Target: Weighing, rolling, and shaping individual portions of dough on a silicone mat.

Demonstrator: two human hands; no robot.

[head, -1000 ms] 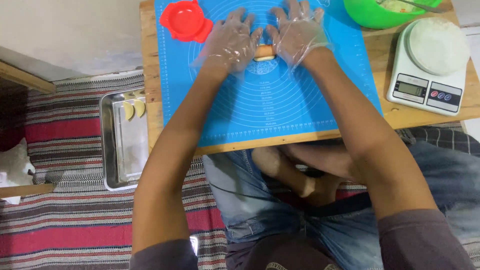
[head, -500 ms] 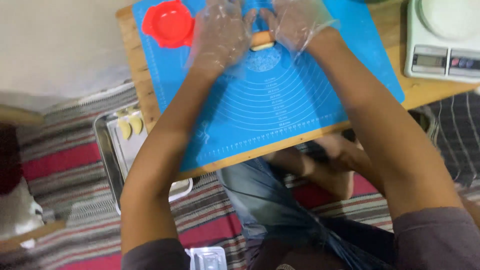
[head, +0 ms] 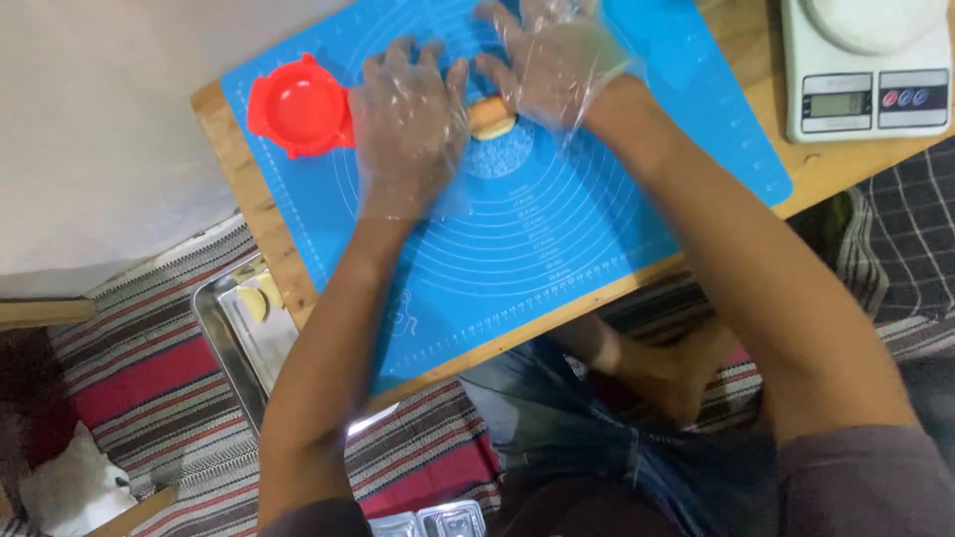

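Since both gloved hands, left hand point(head: 410, 119) and right hand point(head: 557, 62), lie flat and spread over the dough roll point(head: 491, 117), it seems soft, light, best pressed mid-length.

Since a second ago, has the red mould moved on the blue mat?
No. The red mould sits at the same left corner of the blue mat, beside the left hand; only the camera shifted.

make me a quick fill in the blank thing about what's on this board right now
1. Both hands, left hand and right hand, wear clear plastic ____.
2. The dough piece lies on a baking mat coloured ____.
3. The red mould sits beside the ____ hand.
4. The kitchen scale stands on the wooden ____.

Missing words: gloves; blue; left; board
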